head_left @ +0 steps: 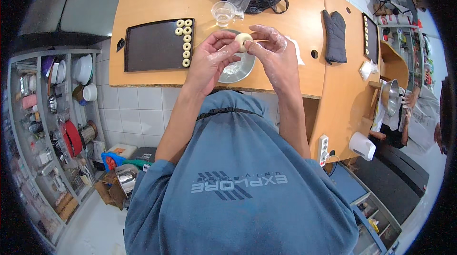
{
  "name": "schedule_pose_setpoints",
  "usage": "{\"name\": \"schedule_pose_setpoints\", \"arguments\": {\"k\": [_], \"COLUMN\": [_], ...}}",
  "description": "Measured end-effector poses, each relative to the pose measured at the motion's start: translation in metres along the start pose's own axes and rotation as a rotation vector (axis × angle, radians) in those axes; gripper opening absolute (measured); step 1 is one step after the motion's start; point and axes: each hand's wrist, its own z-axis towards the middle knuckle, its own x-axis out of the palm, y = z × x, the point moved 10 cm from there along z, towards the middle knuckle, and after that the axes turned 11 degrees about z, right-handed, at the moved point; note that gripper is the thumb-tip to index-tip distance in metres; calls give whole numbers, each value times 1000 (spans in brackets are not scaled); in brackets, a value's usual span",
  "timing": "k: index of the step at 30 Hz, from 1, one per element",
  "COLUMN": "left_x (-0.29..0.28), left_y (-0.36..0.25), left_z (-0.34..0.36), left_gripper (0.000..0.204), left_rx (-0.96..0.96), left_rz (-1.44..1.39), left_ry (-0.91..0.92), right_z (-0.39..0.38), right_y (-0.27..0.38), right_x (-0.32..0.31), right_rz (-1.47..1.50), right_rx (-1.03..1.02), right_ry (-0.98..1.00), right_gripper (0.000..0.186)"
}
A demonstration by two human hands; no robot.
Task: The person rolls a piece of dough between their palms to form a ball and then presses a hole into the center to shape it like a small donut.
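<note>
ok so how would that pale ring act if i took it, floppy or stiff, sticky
The ring is probably soft yet shape-keeping, as similar rings lie round on the tray. It looks light, being small between left hand and right hand. White powder on the skin suggests it may not stick much.

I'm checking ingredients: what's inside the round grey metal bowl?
White powder shows in the bowl; the left hand, right hand and pale dough ring cover parts, hiding whatever lies there.
</note>
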Motion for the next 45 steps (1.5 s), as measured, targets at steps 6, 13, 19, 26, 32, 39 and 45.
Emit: {"name": "schedule_pose_setpoints", "arguments": {"k": [6, 13, 19, 26, 32, 39, 45], "left_x": [-3, -4, -4, -1, -3, -2, 1], "left_y": [-5, -1, 0, -3, 1, 0, -1], "left_z": [1, 1, 1, -2, -1, 0, -2], "left_gripper": [22, 25, 26, 29, 28, 29, 34], "left_rx": [64, 45, -19, 11, 1, 13, 17], "left_rz": [125, 87, 50, -7, 56, 4, -15], "left_ry": [-17, -31, -9, -11, -11, 25, 44], "right_z": [1, 2, 0, 0, -2, 0, -1], "right_y": [0, 1, 5, 1, 10, 3, 9], "right_x": [-4, -3, -2, 0, 1, -2, 2], "right_rz": [-22, -61, -154, -91, -167, -127, -110], "right_rx": [7, -31, -77, -12, -95, -67, -88], "right_ry": [-53, -52, -18, 15, -24, -30, 11], "right_gripper": [28, 29, 32, 29, 29, 27, 31]}}
